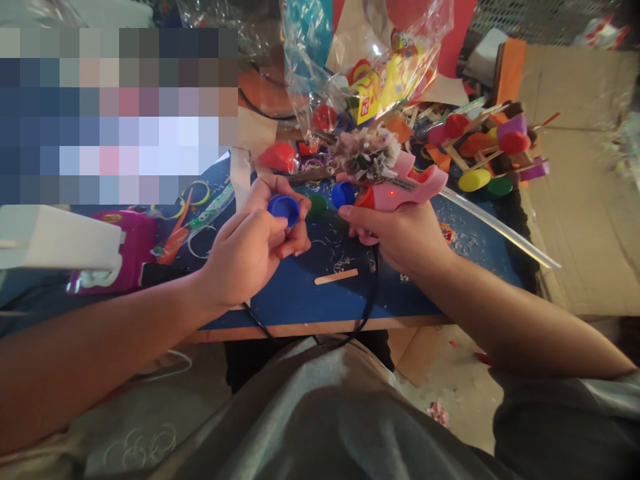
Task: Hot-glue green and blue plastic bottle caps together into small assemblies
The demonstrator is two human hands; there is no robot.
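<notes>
My left hand (255, 237) pinches a blue bottle cap (284, 211) between thumb and fingers, its hollow side facing me. My right hand (400, 227) is wrapped round a pink hot glue gun (407, 190) with a small red light lit on its side. A second blue cap (343, 195) shows just by my right thumb; whether it touches the hand I cannot tell. Between the hands a green cap (317, 205) lies on the blue tabletop (295, 293). A clear glue stick (505, 230) stretches to the right from behind the gun. The gun's nozzle is hard to make out.
A wooden craft stick (336, 277) lies near the front edge. Several coloured caps joined with sticks (500, 150) are piled at back right, beside cardboard (580, 187). Clear plastic packaging (370, 60) stands behind. A magenta device (135, 233) is at left. The black cord (373, 293) hangs over the edge.
</notes>
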